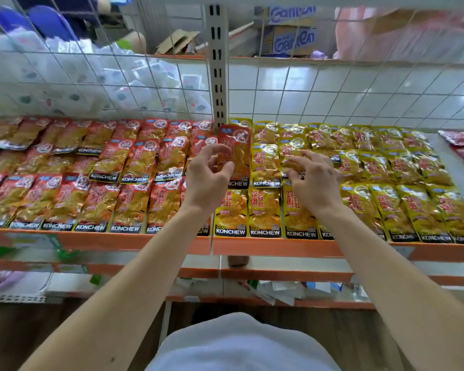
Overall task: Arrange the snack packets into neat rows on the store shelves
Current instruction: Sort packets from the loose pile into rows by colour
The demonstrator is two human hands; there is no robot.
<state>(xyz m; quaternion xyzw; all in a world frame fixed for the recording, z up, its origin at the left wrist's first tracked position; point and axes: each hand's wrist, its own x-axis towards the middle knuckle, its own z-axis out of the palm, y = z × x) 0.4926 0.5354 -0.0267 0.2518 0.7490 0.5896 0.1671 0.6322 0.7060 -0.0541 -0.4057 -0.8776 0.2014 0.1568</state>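
Head view: left hand (pixel 208 174) pinches red packet (pixel 239 148); right hand (pixel 312 176) palm-down, grip apart, over yellow packets (pixel 265 163).

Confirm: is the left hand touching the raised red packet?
Touching. Head view: left hand pinches the red packet, thumb lying across its front face.

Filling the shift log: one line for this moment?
left hand: pinches red packet | right hand: hovers over yellow packets | stage: sorting

snack packets (pixel 134 167) on shelf (pixel 97 238), post (pixel 219 62) behind; boxes (pixel 292 41) beyond
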